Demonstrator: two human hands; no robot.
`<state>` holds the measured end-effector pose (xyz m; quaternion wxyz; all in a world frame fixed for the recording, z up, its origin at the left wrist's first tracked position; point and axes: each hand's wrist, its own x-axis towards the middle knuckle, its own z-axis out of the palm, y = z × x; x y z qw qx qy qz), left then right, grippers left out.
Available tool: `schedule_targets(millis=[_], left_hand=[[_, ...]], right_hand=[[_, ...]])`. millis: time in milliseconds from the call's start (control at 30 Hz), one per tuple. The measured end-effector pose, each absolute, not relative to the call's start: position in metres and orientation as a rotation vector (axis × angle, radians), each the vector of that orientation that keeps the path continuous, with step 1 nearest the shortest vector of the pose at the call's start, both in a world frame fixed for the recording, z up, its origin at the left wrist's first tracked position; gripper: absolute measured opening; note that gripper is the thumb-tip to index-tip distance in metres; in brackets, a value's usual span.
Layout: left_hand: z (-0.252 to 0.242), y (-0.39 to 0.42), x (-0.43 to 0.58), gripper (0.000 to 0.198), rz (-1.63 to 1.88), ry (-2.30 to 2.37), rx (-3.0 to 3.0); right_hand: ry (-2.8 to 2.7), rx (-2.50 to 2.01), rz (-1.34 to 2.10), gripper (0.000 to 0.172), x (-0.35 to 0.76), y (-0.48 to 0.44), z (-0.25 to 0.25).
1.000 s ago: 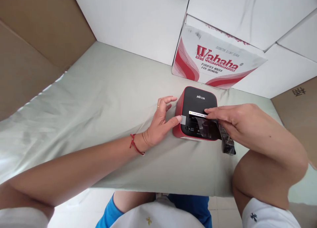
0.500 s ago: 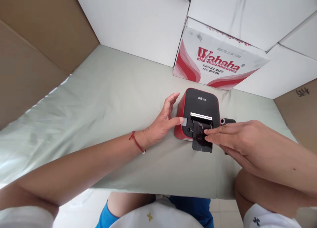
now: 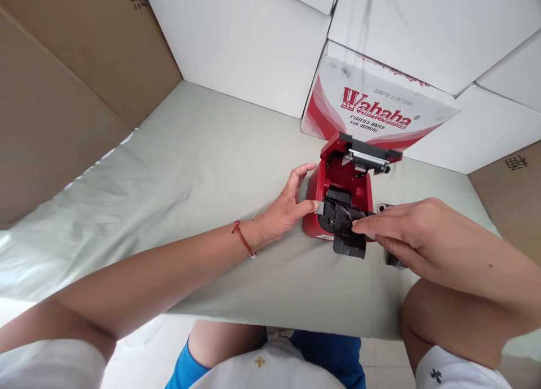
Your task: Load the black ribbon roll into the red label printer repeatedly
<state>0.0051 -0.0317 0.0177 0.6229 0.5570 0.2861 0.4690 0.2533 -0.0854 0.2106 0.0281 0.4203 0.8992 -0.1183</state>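
Observation:
A red and black label printer (image 3: 310,225) stands on the cloth-covered table with its lid (image 3: 366,149) raised, showing the red inside. My left hand (image 3: 284,211) is at its left side, thumb against the grey latch (image 3: 320,208) and fingers stretched out and apart from the thumb. From the printer's front hangs a black label strip (image 3: 350,243). My right hand (image 3: 408,228) has its fingertips closed on the strip's right edge; the underside of this grip is hidden.
A white and red Wahaha water carton (image 3: 376,107) stands behind the printer, against white boxes (image 3: 236,45). Brown cardboard (image 3: 84,56) borders the left side. A small dark roll-like thing (image 3: 395,260) lies partly hidden under my right hand. The table's front edge is near my lap.
The printer's lid has swung up and back from closed, uncovering the inside. My left thumb stays on the latch and my right fingers stay at the strip. The view has shifted slightly.

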Motion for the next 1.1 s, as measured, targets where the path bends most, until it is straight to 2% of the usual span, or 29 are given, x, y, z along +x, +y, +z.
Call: schedule_targets(millis=[100, 267, 533, 700, 967, 1100], left_hand=[[0.016, -0.032, 0.006, 0.079, 1.103, 0.667, 1.312], [0.013, -0.034, 0.006, 0.074, 1.104, 0.707, 1.312], [0.012, -0.034, 0.006, 0.069, 1.120, 0.698, 1.320], [0.011, -0.034, 0.006, 0.064, 1.132, 0.711, 1.308], [0.013, -0.035, 0.006, 0.064, 1.137, 0.702, 1.298], [0.014, -0.035, 0.005, 0.060, 1.138, 0.712, 1.311]], right_hand=[[2.717, 1.466, -0.470, 0.043, 0.243, -0.070, 0.205], [2.531, 1.871, -0.195, 0.037, 0.221, -0.033, 0.184], [2.359, 1.611, -0.245, 0.042, 0.222, -0.011, 0.167], [2.347, 1.565, -0.222, 0.038, 0.222, -0.006, 0.167], [2.555, 1.798, -0.782, 0.041, 0.259, -0.025, 0.202], [2.631, 1.933, -0.932, 0.057, 0.289, -0.036, 0.226]])
